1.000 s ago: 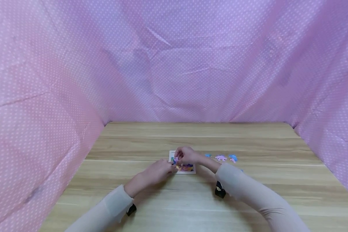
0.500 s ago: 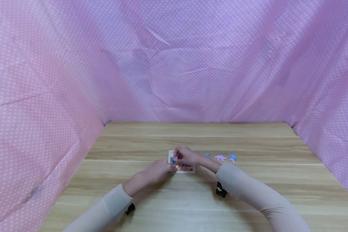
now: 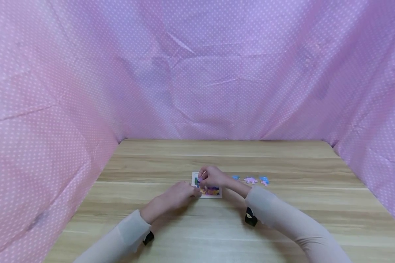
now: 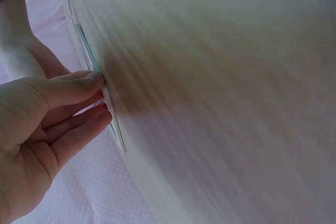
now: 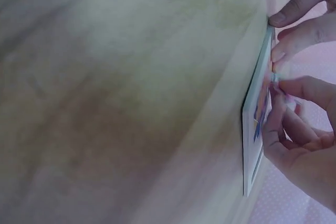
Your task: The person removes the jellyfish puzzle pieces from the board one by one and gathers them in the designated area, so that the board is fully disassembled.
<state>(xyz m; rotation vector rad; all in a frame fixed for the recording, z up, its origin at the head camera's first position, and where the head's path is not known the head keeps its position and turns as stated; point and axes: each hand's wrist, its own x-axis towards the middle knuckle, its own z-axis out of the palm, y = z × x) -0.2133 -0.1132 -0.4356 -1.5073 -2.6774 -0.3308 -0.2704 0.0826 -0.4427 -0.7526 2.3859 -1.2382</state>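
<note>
A small jigsaw puzzle in a white-framed tray [image 3: 211,196] lies on the table, partly filled with colourful pieces. My left hand [image 3: 181,193] rests its fingertips on the tray's near left corner; in the left wrist view its thumb [image 4: 79,88] and fingers touch the tray edge, spaced apart. Over the tray's left part, my right hand [image 3: 213,176] pinches a small pink-purple puzzle piece [image 3: 200,179] between thumb and fingers. The right wrist view shows those fingertips close to the tray [image 5: 248,156], and they hide most of the piece.
Loose pieces lie on the wooden table [image 3: 283,157] right of the tray: a blue one [image 3: 235,177], a pink-purple one [image 3: 250,180] and a blue-and-pink group [image 3: 264,180]. A pink dotted cloth [image 3: 197,91] surrounds the table at the back and sides.
Both hands stay almost in place; the right hand still pinches the piece over the tray's left part. Only slight shifts of the view show.
</note>
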